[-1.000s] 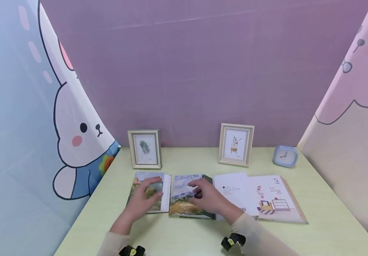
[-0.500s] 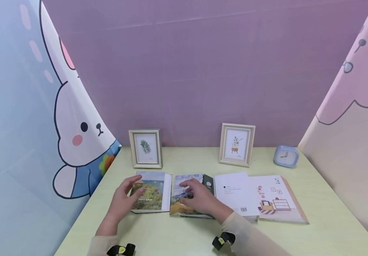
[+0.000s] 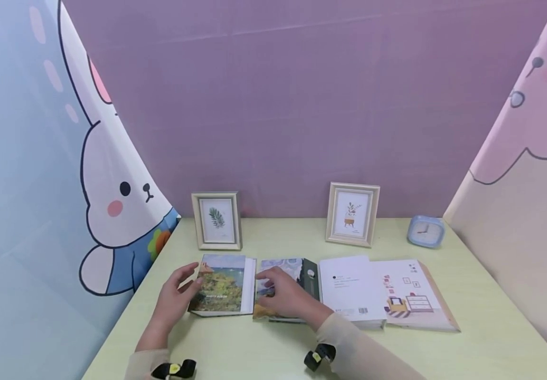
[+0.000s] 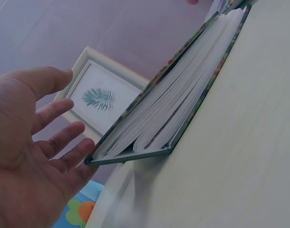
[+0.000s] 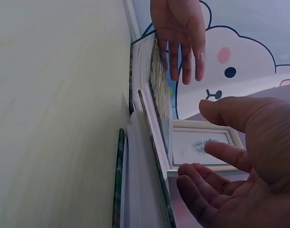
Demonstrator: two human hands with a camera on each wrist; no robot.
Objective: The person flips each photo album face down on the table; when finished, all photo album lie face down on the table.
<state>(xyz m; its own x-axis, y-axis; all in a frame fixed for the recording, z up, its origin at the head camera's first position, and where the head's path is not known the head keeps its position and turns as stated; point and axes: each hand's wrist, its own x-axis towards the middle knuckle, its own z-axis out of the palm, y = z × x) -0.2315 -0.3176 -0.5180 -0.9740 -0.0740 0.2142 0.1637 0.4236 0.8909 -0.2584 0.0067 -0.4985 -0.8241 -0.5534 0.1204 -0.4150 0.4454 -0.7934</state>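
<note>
A photo album (image 3: 221, 282) with a painted coastal landscape cover lies flat at the left of a row on the table. My left hand (image 3: 172, 298) is at its left side; in the left wrist view its spread, slightly bent fingers (image 4: 76, 152) reach the album's spine corner. Beside it lies a second album (image 3: 312, 279), with a painted hill scene and a dark green strip. Over this one hovers my right hand (image 3: 285, 295), thumb and fingers loosely bent and apart, nothing between them. The right wrist view shows its cover (image 5: 157, 156) standing a little off the pages.
Right of the albums lie a white book (image 3: 349, 290) with a barcode and one with a furniture drawing (image 3: 416, 287). Behind stand a leaf picture frame (image 3: 216, 245), a potted-plant frame (image 3: 349, 241) and a blue clock (image 3: 425, 232). Printed curtains enclose the table (image 3: 235, 359).
My left hand has moved left from over the photo album to its left edge, uncovering the cover. My right hand has shifted left across the second album, uncovering its green strip.
</note>
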